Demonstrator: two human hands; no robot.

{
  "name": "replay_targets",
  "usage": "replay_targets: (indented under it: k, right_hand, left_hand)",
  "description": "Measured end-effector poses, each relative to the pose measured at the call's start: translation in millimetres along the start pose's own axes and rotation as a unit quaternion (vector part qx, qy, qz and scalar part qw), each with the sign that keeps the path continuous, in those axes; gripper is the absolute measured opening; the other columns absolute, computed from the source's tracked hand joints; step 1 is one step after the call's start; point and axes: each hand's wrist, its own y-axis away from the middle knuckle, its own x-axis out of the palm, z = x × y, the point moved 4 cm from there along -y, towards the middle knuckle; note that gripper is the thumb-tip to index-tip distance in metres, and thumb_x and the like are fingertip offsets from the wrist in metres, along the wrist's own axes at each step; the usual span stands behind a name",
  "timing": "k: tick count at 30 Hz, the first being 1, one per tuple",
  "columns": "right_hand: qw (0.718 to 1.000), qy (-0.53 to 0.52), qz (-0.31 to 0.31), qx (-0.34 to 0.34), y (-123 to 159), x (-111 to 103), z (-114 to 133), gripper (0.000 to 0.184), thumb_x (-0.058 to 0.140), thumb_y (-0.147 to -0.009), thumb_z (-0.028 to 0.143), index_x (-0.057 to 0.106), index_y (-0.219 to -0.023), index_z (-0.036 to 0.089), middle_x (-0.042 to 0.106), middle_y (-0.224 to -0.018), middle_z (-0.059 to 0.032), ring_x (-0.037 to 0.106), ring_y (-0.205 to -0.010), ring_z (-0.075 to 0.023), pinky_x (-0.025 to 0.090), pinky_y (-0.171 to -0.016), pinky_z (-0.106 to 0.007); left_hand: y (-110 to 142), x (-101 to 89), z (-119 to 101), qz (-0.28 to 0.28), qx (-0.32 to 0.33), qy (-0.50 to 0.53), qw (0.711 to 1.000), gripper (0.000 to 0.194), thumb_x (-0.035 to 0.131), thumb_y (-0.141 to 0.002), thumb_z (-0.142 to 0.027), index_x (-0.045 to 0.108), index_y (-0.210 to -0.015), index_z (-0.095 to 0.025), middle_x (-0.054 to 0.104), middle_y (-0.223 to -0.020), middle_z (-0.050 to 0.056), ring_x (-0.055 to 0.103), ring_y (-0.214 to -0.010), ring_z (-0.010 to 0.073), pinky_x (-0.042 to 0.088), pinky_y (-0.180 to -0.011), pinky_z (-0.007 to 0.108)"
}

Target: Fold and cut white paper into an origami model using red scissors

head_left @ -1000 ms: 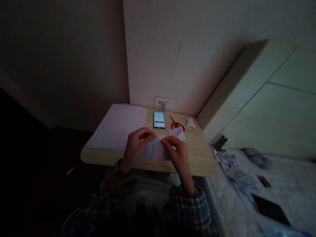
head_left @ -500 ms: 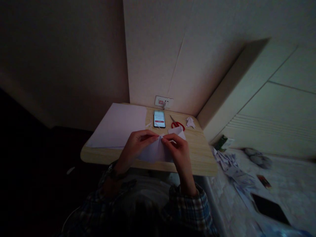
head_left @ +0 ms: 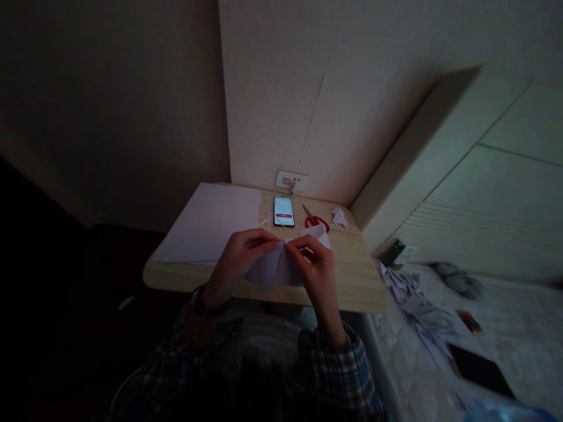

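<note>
Fingers of the left hand and right hand nearly meet, pinched on a creased white paper sheet over the pale wood-grain tabletop; two panels slope down from its gathered top.

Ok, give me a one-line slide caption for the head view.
Left hand and right hand pinch a folded paper over a wood-grain table, phone and red-handled scissors beyond.

Pale paper, folded into 2 panels, upper edge between fingers.
</note>
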Motion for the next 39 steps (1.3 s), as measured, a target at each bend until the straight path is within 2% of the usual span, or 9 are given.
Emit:
replay_targets:
  k: [12,21,26,29,34,39]
  right_hand:
    - [1.000,0.004,-0.014,0.004,-2,2,0,0.012,0.064,-0.077,0.028,0.065,-0.069,0.019,0.064,-0.068,-0.0003,0.059,-0.068,-0.0150,0.046,-0.062,-0.026]
    - [0.999,-0.015,-0.035,-0.011,-3,4,-1,0.007,0.064,-0.077,0.025,0.062,-0.074,0.020,0.063,-0.073,0.0008,0.057,-0.070,-0.0145,0.046,-0.065,-0.026]
    - [0.998,-0.005,-0.058,-0.036,-1,7,0,0.006,0.061,-0.080,0.024,0.059,-0.076,0.020,0.060,-0.073,0.0013,0.055,-0.070,-0.0137,0.045,-0.066,-0.027]
    - [0.998,-0.010,-0.049,-0.048,-1,8,2,0.007,0.061,-0.081,0.024,0.060,-0.076,0.020,0.061,-0.074,0.0011,0.056,-0.072,-0.0139,0.045,-0.067,-0.026]
    - [0.999,-0.010,-0.017,-0.050,-2,6,5,0.006,0.061,-0.081,0.024,0.062,-0.076,0.021,0.063,-0.075,0.0007,0.058,-0.074,-0.0148,0.046,-0.068,-0.027]
    - [0.994,0.057,-0.032,-0.085,-4,4,10,0.010,0.060,-0.081,0.021,0.059,-0.071,0.020,0.061,-0.069,0.0012,0.056,-0.067,-0.0145,0.045,-0.064,-0.027]
  left_hand:
    - [2,3.2,5,-0.052,0.044,-0.020,0.997,0.014,0.070,-0.068,-0.029,0.065,-0.064,-0.016,0.067,-0.065,0.000,0.062,-0.065,0.0141,0.050,-0.065,0.023]
    - [6,4.6,-4,-0.053,0.098,-0.060,0.992,0.010,0.069,-0.069,-0.023,0.064,-0.064,-0.016,0.063,-0.065,-0.001,0.059,-0.063,0.0128,0.048,-0.064,0.023]
    - [5,4.5,-3,-0.046,0.070,-0.045,0.995,0.011,0.071,-0.067,-0.026,0.066,-0.065,-0.017,0.066,-0.067,0.000,0.061,-0.065,0.0146,0.049,-0.065,0.024]
    - [5,4.0,-2,-0.040,0.050,-0.037,0.997,0.014,0.072,-0.066,-0.029,0.066,-0.065,-0.017,0.067,-0.067,0.001,0.062,-0.064,0.0150,0.049,-0.064,0.025]
    - [4,5.0,-5,-0.036,0.063,-0.073,0.995,0.015,0.072,-0.066,-0.031,0.067,-0.065,-0.017,0.068,-0.067,0.002,0.062,-0.064,0.0159,0.050,-0.064,0.026]
    - [3,8.7,-1,0.010,0.049,-0.101,0.994,0.016,0.071,-0.066,-0.034,0.069,-0.067,-0.018,0.069,-0.067,0.002,0.062,-0.063,0.0168,0.049,-0.061,0.026]
